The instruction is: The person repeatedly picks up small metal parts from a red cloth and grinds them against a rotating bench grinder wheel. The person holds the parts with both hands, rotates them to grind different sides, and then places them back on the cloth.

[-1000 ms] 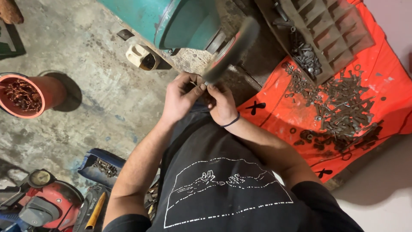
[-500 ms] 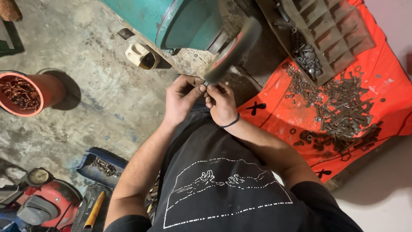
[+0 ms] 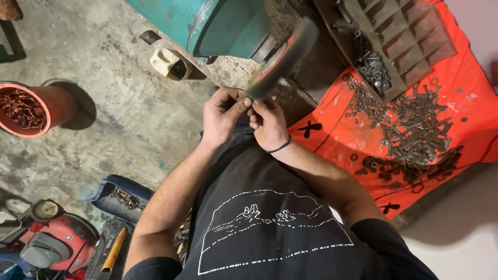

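Note:
My left hand (image 3: pixel 222 115) and my right hand (image 3: pixel 268 124) meet fingertip to fingertip just below a blurred, spinning dark wheel (image 3: pixel 282 58) with a red hub. Both hands pinch a small part (image 3: pixel 250 107) at the wheel's lower edge; my fingers hide most of it. The wheel belongs to a green machine (image 3: pixel 218 23) standing on the concrete floor. A dark band circles my right wrist.
An orange cloth (image 3: pixel 467 103) at the right carries a heap of rusty bolts and nuts (image 3: pixel 415 135) and a brown compartment tray (image 3: pixel 404 36). A red pot (image 3: pixel 49 106) of rusty pieces stands at the left. A blue box (image 3: pixel 122 194) and a red tool (image 3: pixel 57 243) lie at the lower left.
My hands stay at the wheel's edge; only the fingers shift slightly around the small part. The wheel keeps spinning.

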